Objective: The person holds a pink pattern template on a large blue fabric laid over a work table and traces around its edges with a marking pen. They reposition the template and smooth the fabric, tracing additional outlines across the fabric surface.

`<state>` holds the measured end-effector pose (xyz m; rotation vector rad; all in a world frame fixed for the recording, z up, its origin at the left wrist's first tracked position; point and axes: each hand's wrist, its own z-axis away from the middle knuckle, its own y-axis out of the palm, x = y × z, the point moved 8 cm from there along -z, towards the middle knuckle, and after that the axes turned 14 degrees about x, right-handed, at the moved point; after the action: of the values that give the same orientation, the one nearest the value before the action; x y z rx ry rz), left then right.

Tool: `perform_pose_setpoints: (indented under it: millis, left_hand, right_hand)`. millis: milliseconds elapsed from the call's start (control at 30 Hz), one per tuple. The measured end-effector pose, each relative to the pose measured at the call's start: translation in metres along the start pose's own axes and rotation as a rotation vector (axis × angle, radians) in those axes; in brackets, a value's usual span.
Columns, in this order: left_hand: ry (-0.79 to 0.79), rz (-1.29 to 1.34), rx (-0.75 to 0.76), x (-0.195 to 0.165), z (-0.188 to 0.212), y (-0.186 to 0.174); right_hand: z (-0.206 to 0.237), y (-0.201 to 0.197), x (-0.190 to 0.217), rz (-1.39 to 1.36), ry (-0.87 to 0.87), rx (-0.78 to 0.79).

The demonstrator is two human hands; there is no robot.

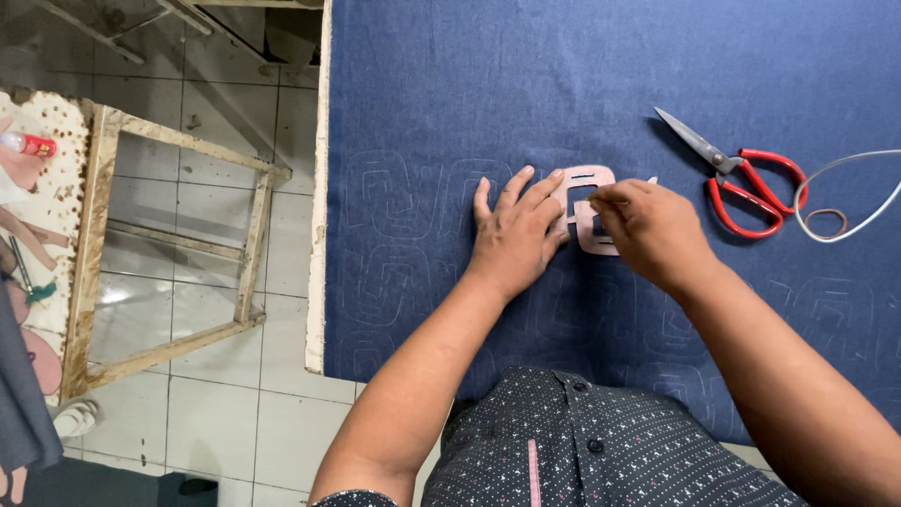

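A pinkish cut-out template [591, 178] lies flat on dark blue fabric [450, 84] that covers the table. My left hand [514, 230] presses its fingers, spread, on the template's left side. My right hand [648, 225] is pinched on a small white marking piece, likely chalk, at the template's inner slot. Faint traced outlines of the same shape [394, 197] show on the fabric to the left and below.
Red-handled scissors [741, 178] lie on the fabric to the right, beside a white cord loop [845, 202]. The table's left edge [319, 235] drops to a tiled floor with a wooden frame [169, 244].
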<state>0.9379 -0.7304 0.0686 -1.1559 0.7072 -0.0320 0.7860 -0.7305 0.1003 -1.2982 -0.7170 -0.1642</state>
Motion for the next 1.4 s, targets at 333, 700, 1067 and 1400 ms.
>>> perform_pose_setpoints:
  millis: [333,700,1067,1400]
  left_hand:
    - [0.039,-0.052,-0.028,-0.011,0.000,0.005]
    - [0.011,-0.085,-0.049,-0.032,-0.003,0.009]
    - [0.069,-0.066,-0.022,-0.040,-0.009,0.012]
    - [0.040,-0.070,-0.002,-0.042,-0.010,0.008]
  right_hand:
    - [0.021,-0.001,-0.005,-0.068,0.017,-0.017]
    - [0.044,0.009,-0.012,-0.180,0.101,0.030]
    - [0.044,-0.022,-0.034,0.021,0.154,-0.030]
    - [0.034,-0.023,-0.053,-0.018,0.212,-0.059]
